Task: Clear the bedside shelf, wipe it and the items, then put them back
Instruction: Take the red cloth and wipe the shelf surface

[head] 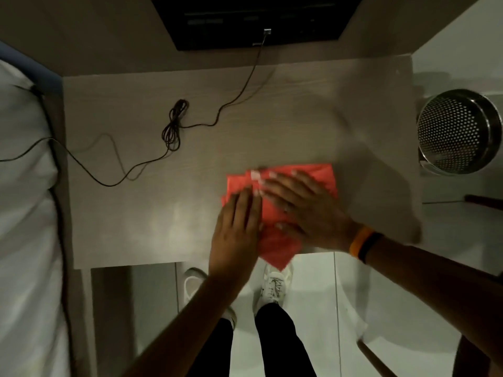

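A red cloth [321, 178] lies folded on the pale wooden bedside shelf [152, 213], near its front edge, with one corner hanging over the edge. My right hand [307, 210] presses flat on the cloth, fingers spread. My left hand [235, 229] lies flat at the cloth's left edge, fingers together and extended. A thin black cable [174, 126] with a bundled coil trails across the shelf's left half toward the bed.
A white bed [24, 213] borders the shelf on the left. A black panel [258, 17] sits on the back wall with the cable plugged in. A perforated metal bin [460, 131] stands on the floor at the right. White shoes [273, 287] are below the shelf edge.
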